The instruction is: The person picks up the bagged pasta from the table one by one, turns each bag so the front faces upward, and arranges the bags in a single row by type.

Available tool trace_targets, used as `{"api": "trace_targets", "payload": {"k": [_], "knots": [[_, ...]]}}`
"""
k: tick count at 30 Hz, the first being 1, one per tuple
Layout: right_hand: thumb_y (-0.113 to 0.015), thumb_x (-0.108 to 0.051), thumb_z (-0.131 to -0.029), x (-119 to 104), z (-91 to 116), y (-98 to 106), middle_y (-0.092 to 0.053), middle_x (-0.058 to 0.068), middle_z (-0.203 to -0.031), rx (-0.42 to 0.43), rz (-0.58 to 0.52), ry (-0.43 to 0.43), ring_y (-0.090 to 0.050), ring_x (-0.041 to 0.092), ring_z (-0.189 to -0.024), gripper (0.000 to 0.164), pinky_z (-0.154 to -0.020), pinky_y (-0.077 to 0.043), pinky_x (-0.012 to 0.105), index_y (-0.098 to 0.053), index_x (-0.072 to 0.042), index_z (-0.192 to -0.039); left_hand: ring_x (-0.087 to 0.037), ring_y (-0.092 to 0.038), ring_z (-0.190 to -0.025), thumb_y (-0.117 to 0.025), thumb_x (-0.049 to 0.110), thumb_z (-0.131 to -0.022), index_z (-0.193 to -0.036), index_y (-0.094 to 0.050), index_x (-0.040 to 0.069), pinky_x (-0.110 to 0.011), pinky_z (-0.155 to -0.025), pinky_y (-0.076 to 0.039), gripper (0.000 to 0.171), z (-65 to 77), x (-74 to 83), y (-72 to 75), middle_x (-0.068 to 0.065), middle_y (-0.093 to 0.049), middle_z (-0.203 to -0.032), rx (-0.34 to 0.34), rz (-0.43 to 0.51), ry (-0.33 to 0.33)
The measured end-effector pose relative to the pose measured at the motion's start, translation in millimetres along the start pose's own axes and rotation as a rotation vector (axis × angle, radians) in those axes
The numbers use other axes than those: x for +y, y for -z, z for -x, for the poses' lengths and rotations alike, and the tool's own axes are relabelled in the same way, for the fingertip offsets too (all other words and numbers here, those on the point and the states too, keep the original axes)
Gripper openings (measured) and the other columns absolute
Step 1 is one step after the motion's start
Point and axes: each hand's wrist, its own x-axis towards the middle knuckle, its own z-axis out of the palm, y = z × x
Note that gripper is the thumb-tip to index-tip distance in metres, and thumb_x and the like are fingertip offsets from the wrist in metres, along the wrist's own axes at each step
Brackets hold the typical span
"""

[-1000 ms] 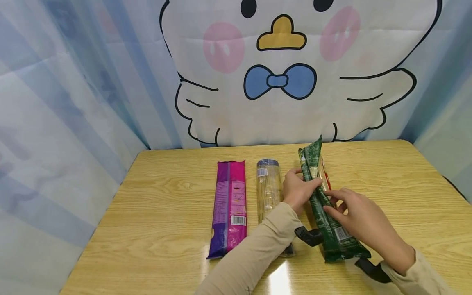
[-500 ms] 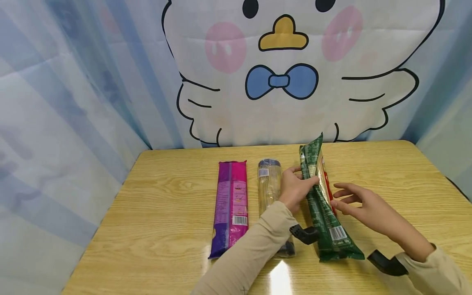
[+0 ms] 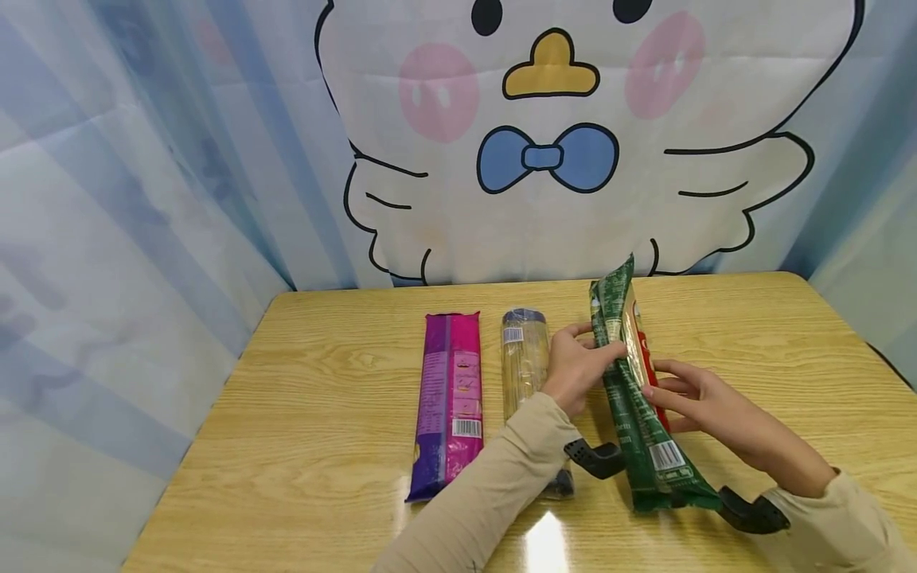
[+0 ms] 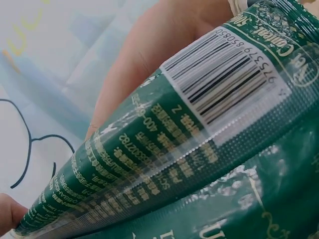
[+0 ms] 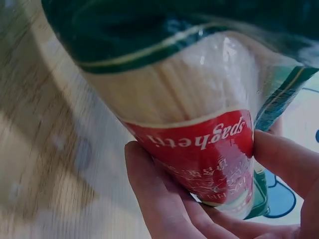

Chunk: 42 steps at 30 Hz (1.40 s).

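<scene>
A green packet of spaghetti stands tilted over the table's right half, in both hands. My left hand grips its upper part from the left, thumb laid across the face. From the right, my right hand holds the middle, with the thumb on one side and the fingers on the other. Its red label, reading "spaghetti", and pale strands show on the packet in the right wrist view. A barcode fills part of the packet in the left wrist view. My left fingertips are mostly hidden behind it.
A purple and pink packet lies on the wooden table left of the hands. Between it and the green packet lies a clear packet of pale sticks, partly covered by my left arm. A printed curtain hangs behind.
My right hand leaves the front of the spaghetti packet, shifts right, then takes hold of its right side. The packet turns, showing more of its red label. My left hand keeps its grip.
</scene>
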Motion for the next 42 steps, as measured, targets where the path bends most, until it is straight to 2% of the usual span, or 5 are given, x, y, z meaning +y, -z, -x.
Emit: {"api": "trace_targets", "payload": {"k": [16, 24, 27, 36, 42], "knots": [[-0.057, -0.026, -0.102, 2, 1, -2, -0.046, 0.038, -0.136, 0.086, -0.06, -0.002, -0.067, 0.025, -0.102, 0.074, -0.078, -0.061, 0.043, -0.015, 0.01, -0.151, -0.022, -0.064, -0.085, -0.08, 0.008, -0.079, -0.126, -0.062, 0.014, -0.04, -0.067, -0.057, 0.051, -1.6, -4.7, 4.7, -0.01, -0.065, -0.116, -0.073, 0.049, 0.006], [-0.059, -0.025, -0.101, -2, 1, -2, -0.04, 0.038, -0.141, 0.132, -0.097, 0.012, -0.067, 0.016, -0.098, 0.075, -0.074, -0.061, 0.042, -0.014, 0.009, -0.15, -0.024, -0.066, -0.092, -0.078, 0.011, -0.082, -0.132, -0.059, 0.014, -0.05, -0.081, -0.059, 0.053, -1.1, -1.9, 6.7, -0.013, -0.063, -0.126, -0.151, 0.068, 0.01], [-0.06, -0.026, -0.1, -4, 2, -1, -0.037, 0.039, -0.143, 0.154, -0.072, 0.009, -0.066, 0.015, -0.098, 0.075, -0.073, -0.061, 0.042, -0.016, 0.009, -0.15, -0.024, -0.067, -0.091, -0.079, 0.011, -0.083, -0.13, -0.06, 0.014, -0.049, -0.081, -0.059, 0.051, 0.2, 0.8, 7.7, -0.009, -0.064, -0.12, -0.157, 0.076, 0.0], [-0.062, -0.027, -0.1, -5, 2, 1, -0.052, 0.034, -0.13, 0.218, 0.003, 0.012, -0.068, 0.009, -0.088, 0.073, -0.068, -0.062, 0.038, -0.019, 0.01, -0.147, -0.014, -0.068, -0.089, -0.08, 0.01, -0.082, -0.125, -0.065, 0.015, -0.04, -0.077, -0.061, 0.045, 14.7, 13.8, 10.4, 0.0, -0.066, -0.108, -0.132, -0.022, -0.15], [-0.064, -0.023, -0.098, -9, 3, -3, -0.062, 0.024, -0.115, 0.262, 0.099, 0.053, -0.067, 0.009, -0.081, 0.067, -0.064, -0.061, 0.035, -0.026, 0.011, -0.142, -0.013, -0.065, -0.097, -0.08, 0.015, -0.084, -0.132, -0.06, 0.014, -0.033, -0.071, -0.06, 0.052, 21.2, 19.3, 8.4, 0.002, -0.065, -0.114, -0.132, -0.105, -0.137]]}}
